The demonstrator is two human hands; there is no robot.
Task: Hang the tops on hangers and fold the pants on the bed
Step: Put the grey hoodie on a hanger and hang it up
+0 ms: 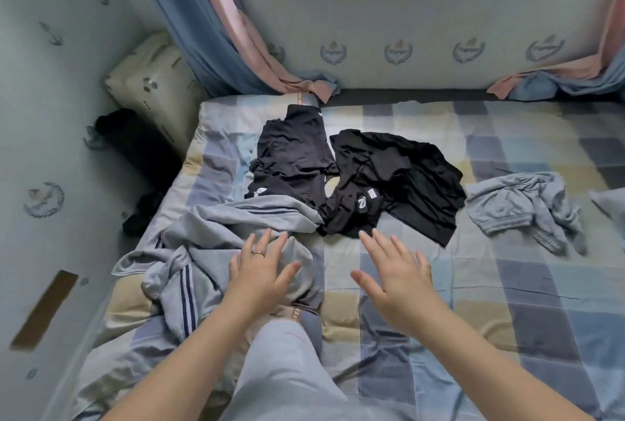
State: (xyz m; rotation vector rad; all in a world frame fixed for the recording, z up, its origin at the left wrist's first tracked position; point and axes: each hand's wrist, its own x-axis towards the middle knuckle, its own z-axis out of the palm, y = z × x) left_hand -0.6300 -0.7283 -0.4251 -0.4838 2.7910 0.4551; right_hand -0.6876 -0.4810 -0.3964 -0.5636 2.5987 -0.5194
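Note:
A crumpled grey garment with dark blue stripes (216,241) lies on the near left of the checked bed (524,285). My left hand (262,268) hovers over or rests on it, fingers straight and spread. My right hand (395,272) is held flat with spread fingers above the bare sheet, just short of a black garment (399,180). A second black garment (294,157) lies to its left. A small grey garment (527,207) is bunched at the right. No hangers are in view.
A pillow (152,82) leans in the far left corner against the wall. Blue and pink curtains (216,31) hang down onto the bed's far edge. Dark clothing (142,214) sits in the gap left of the bed. My grey-clad knee (287,363) is in front.

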